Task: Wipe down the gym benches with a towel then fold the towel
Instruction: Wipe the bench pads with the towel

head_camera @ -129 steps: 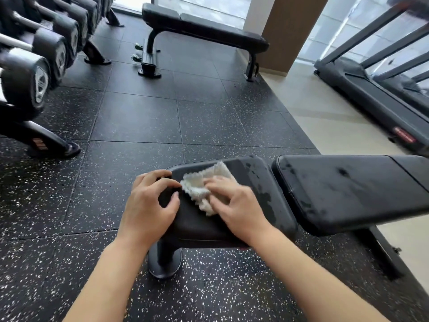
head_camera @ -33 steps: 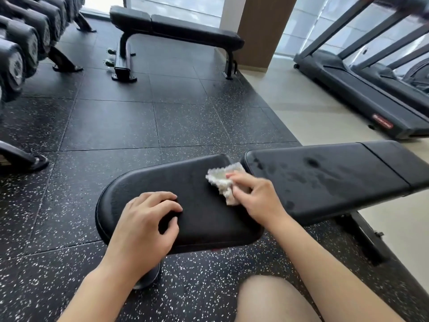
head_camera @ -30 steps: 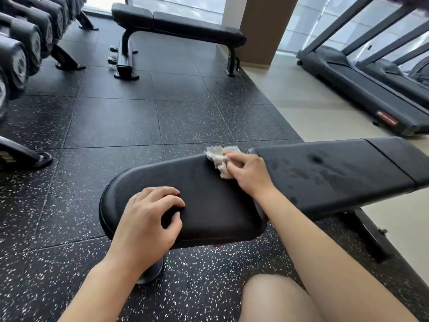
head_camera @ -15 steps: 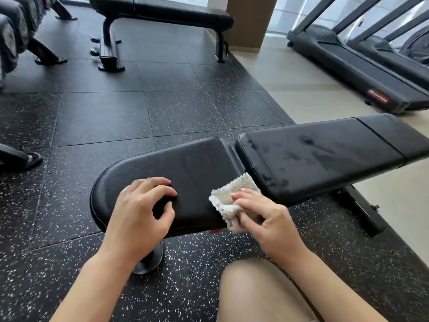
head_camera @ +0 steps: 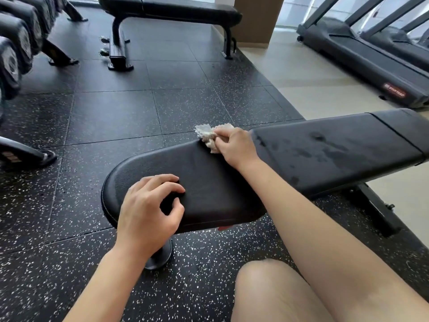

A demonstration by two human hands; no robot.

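Observation:
A black padded gym bench runs across the view, with a rounded seat pad (head_camera: 209, 182) on the left and a long back pad (head_camera: 336, 149) on the right that shows damp streaks. My right hand (head_camera: 234, 147) grips a small crumpled white towel (head_camera: 206, 134) at the far edge of the seat pad, close to the gap between the pads. My left hand (head_camera: 148, 210) rests on the near left end of the seat pad, fingertips curled onto the leather, holding nothing.
A second black bench (head_camera: 169, 8) stands at the back. Dumbbells on a rack (head_camera: 14, 54) line the left side. Treadmills (head_camera: 366, 54) stand at the right on pale flooring. My bare knee (head_camera: 274, 291) is low in front of the bench.
My right hand has swept the towel from the near edge of the seat pad to its far edge. My left hand has stayed on the pad's left end.

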